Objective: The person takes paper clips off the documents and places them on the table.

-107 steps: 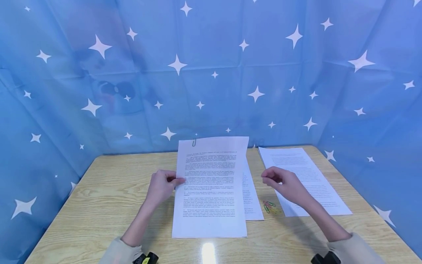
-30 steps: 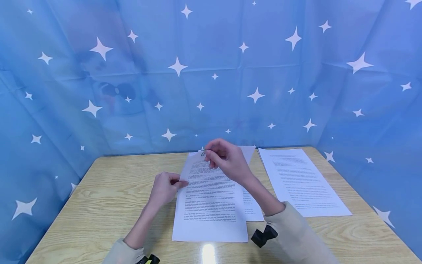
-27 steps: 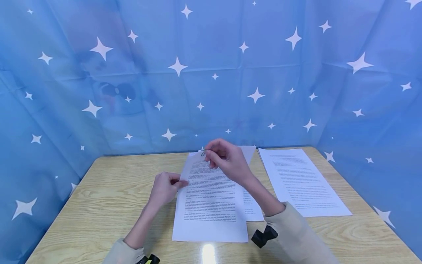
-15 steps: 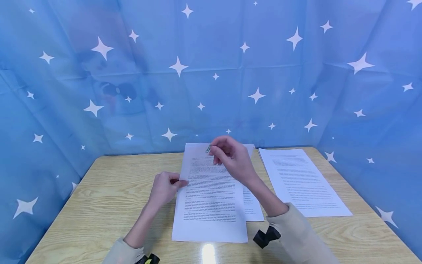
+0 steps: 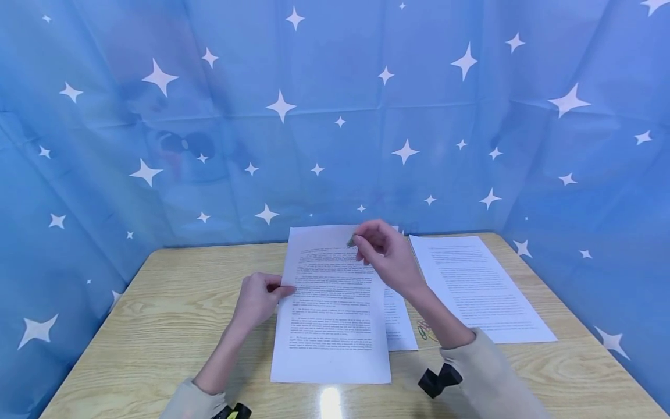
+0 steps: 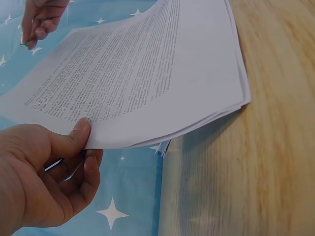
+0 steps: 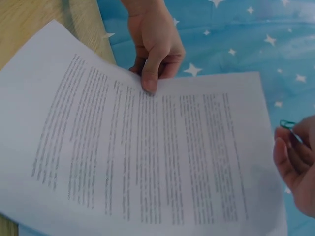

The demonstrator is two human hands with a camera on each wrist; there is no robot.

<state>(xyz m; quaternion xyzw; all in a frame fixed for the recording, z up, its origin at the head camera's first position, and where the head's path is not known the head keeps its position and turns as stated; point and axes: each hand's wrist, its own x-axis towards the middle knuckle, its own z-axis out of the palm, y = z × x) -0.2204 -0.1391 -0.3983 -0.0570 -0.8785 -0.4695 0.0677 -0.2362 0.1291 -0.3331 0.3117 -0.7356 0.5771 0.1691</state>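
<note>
My left hand (image 5: 259,299) pinches the left edge of a stack of printed sheets (image 5: 330,364) between thumb and fingers. In the left wrist view the stack (image 6: 211,88) is raised and bends, its layered edges showing above the wooden table. My right hand (image 5: 384,256) is over the stack's upper right part in the head view, pinching a small green paper clip (image 5: 351,240) at its fingertips. The right wrist view shows the clip (image 7: 287,124) apart from the paper, beyond the stack's top edge. No clip shows on the stack's top edge.
Another printed sheet (image 5: 402,334) lies partly under the held stack. Several coloured paper clips (image 5: 423,330) lie right of it, partly hidden by my right forearm. A second paper stack (image 5: 487,291) rests at the table's right. A blue star-patterned curtain (image 5: 335,145) hangs behind the table.
The green paper clip was on the stack's upper left edge; my right hand came over from the right, took hold of it and drew it off, then moved right. My left hand kept its grip.
</note>
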